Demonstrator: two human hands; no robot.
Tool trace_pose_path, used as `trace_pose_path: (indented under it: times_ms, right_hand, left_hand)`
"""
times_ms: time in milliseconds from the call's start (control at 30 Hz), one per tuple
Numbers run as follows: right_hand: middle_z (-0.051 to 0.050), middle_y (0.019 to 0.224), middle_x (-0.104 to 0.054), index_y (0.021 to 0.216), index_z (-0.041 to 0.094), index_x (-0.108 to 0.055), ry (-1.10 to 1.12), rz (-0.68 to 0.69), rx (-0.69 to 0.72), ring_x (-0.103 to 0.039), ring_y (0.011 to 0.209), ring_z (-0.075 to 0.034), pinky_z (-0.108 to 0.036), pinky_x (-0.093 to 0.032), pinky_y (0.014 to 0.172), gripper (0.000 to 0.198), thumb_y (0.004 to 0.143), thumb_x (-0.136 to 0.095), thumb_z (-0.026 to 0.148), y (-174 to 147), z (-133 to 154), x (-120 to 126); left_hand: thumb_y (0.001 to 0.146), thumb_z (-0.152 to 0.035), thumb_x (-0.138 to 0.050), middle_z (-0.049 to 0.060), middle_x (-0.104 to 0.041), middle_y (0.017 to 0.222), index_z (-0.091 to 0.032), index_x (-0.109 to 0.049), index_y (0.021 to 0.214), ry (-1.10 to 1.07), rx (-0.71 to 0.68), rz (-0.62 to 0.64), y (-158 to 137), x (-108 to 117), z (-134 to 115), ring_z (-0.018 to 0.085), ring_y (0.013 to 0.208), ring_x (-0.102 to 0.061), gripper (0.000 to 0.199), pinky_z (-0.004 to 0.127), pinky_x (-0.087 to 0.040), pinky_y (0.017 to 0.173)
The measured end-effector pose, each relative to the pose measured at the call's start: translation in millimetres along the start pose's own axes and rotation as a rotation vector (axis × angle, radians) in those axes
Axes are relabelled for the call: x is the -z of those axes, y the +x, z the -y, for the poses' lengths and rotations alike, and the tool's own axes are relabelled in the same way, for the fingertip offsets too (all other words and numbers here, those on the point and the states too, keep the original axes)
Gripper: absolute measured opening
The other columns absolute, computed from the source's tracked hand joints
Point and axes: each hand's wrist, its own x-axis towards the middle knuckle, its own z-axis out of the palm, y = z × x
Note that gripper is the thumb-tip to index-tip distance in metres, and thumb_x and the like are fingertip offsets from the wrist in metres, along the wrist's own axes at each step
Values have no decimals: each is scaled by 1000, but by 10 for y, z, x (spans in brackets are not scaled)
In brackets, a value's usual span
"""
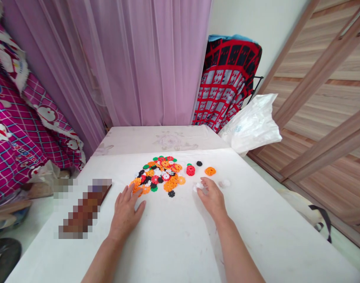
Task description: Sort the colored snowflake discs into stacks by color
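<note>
A mixed heap of notched plastic discs (160, 174) in orange, red, green, black and white lies on the white cloth. My left hand (126, 210) rests at the heap's near left edge, fingers spread, its fingertips on some orange discs (144, 189). To the right of the heap, my right hand (213, 198) pinches a white disc (198, 186) between thumb and fingers. Beyond that hand are a red stack of discs (191, 171), an orange stack (210, 171) and a single black disc (199, 163). White discs (226, 183) lie just right of it.
The discs lie on a table (168, 243) covered in white cloth. A pixelated reddish-brown object (85, 210) is at the left edge. A white plastic bag (253, 125) stands by the far right corner. Purple curtains (144, 63) hang behind; a wooden wardrobe (324, 94) is at right.
</note>
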Motion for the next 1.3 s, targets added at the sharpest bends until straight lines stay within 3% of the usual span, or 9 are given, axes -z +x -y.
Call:
trace_pose_path:
  times_ms: [433, 633, 733, 833, 933, 1133, 1300]
  right_hand:
    - [-5, 103, -63, 112, 21, -59, -60, 87, 10, -61, 92, -19, -34, -50, 83, 39, 76, -51, 30, -22, 16, -18]
    - [-5, 104, -65, 107, 21, -61, -219, 45, 27, -63, 83, -17, -30, -48, 75, 30, 81, -49, 32, -158, 239, 71]
    - [-3, 97, -68, 107, 21, -61, -314, 178, 23, -63, 70, -14, -27, -46, 69, 27, 87, -44, 28, -340, 458, 50]
    - [-4, 106, -69, 112, 21, -57, -421, 353, 55, -66, 77, -16, -26, -44, 67, 27, 90, -43, 24, -442, 640, -12]
    - [-6, 115, -67, 116, 21, -54, -505, 444, 32, -68, 81, -16, -25, -44, 65, 27, 93, -39, 23, -409, 719, -64]
    - [-12, 144, -47, 127, 19, -48, -591, 488, -26, -68, 95, -19, -28, -48, 72, 35, 94, -37, 21, -348, 722, -63]
    - [-12, 145, -45, 128, 17, -49, -606, 475, -78, -68, 97, -21, -30, -49, 76, 36, 94, -36, 21, -394, 707, 5]
  left_hand:
    - [89, -41, -42, 13, -43, 148, -22, -61, 124, 0, -7, 16, 0, -4, 11, 33, 138, -35, 44, 54, -29, 111]
    - [89, -42, -43, 13, -43, 147, -22, -61, 124, -1, -2, 16, 4, -7, 7, 33, 138, -35, 45, 54, -29, 111]
    - [89, -42, -42, 13, -44, 147, -22, -61, 124, 0, -7, 12, 6, -18, 13, 33, 138, -35, 45, 54, -30, 110]
    - [89, -42, -42, 13, -43, 148, -22, -61, 125, 3, -9, 6, 5, -18, 15, 33, 138, -35, 45, 54, -30, 110]
    - [89, -42, -41, 14, -43, 148, -22, -61, 124, 9, -11, 10, 6, -6, 11, 33, 138, -35, 46, 54, -30, 110]
    - [88, -42, -41, 14, -44, 147, -22, -62, 123, 12, 4, 10, 22, 5, 0, 33, 138, -36, 45, 53, -31, 109]
    - [89, -43, -42, 12, -42, 149, -23, -61, 124, -4, 0, 13, 18, 9, -1, 33, 138, -34, 45, 54, -29, 110]
